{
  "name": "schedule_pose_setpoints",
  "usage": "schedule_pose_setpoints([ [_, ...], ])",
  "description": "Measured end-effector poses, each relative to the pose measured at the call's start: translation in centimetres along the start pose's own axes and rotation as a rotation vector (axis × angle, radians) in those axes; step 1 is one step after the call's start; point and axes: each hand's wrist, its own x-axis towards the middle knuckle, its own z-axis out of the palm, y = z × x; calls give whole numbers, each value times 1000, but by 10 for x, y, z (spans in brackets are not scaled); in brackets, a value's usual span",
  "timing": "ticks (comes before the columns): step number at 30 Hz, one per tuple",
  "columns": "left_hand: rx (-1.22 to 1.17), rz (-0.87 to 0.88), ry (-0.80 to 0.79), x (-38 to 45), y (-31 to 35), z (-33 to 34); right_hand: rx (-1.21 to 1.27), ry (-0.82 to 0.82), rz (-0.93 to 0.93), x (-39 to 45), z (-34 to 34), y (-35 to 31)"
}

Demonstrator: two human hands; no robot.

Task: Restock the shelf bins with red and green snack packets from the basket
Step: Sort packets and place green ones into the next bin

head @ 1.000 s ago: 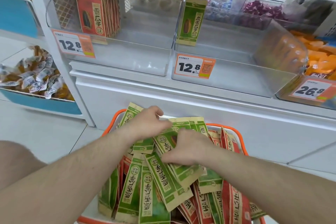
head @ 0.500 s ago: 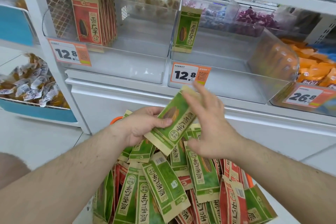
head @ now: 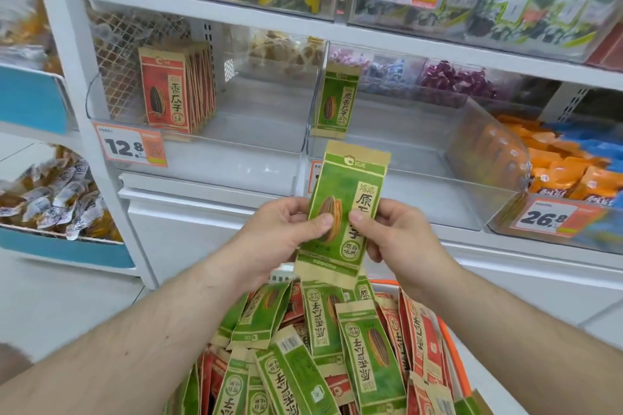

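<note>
A green snack packet stands upright in front of the shelf, held from both sides. My left hand pinches its left edge and my right hand pinches its right edge. Below them the orange basket is heaped with several green and red packets. The left clear bin holds a row of red packets at its left side. One green packet leans at the left of the right clear bin.
Orange price tags reading 12.8 and 26.8 hang on the bin fronts. Orange and blue packets fill a bin at the right. Wrapped snacks lie in a blue bin at the left. Yellow and green bags sit on the upper shelf.
Both hands have lifted one green packet out of the basket and turned it upright in front of the bins. The view has tilted upward, showing the upper shelf.
</note>
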Motion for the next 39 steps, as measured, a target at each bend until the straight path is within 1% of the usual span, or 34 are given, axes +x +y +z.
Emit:
schedule_pose_setpoints([
  [2,154,160,93,8,24,-5,-156,44,-252,10,-15,-24],
  [4,228,345,250,22,49,-11,-309,135,-466,24,-32,-45],
  [6,321,518,427,44,69,-15,-391,212,-552,44,-46,-60],
  [7,409,562,481,58,76,-17,-423,231,-569,55,-51,-65],
  [8,506,567,503,72,83,-18,-453,247,-575,68,-54,-68],
  [10,660,502,484,97,89,-18,-521,266,-558,95,-58,-71],
  [12,733,442,442,120,91,-17,-567,276,-508,124,-61,-68],
  [15,798,390,422,144,91,-17,-551,269,-356,167,-62,-55],
  [18,768,375,427,155,88,-18,-444,276,-206,202,-58,-49],
  [20,744,394,433,157,84,-19,-315,269,-145,222,-52,-50],
  [22,745,417,447,158,81,-19,-241,271,-111,241,-47,-51],
  [26,688,433,419,159,78,-21,-298,247,-42,278,-36,-41],
  [29,658,435,400,162,76,-23,-288,235,-17,296,-31,-31],
  [33,666,434,401,168,74,-27,-330,224,7,306,-27,-22],
  [39,675,427,397,170,73,-27,-311,234,45,317,-27,-14],
])
